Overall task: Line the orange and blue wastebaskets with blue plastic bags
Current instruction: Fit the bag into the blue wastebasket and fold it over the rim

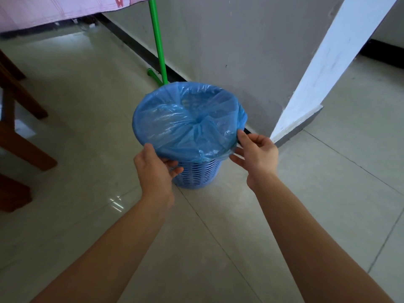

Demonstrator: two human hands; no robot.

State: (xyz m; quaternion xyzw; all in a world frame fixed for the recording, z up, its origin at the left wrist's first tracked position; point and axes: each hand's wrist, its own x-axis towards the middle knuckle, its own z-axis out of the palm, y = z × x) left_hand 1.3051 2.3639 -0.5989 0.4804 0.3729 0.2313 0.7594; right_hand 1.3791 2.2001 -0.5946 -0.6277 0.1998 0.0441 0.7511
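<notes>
Tiled floor (87, 106): blue plastic bag (185, 123) being gripped over blue wastebasket (196, 173) rim by left hand (154, 169) and right hand (256, 155), fingers clamped on bag edge.

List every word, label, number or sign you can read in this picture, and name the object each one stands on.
None can be read.
Blue slotted plastic wastebasket: no label shows.
Translucent blue plastic bag: no print shows.
Pink patterned cloth: one small red mark, too blurred to read.
Grey wall and green metal pole: bare of text.
</notes>
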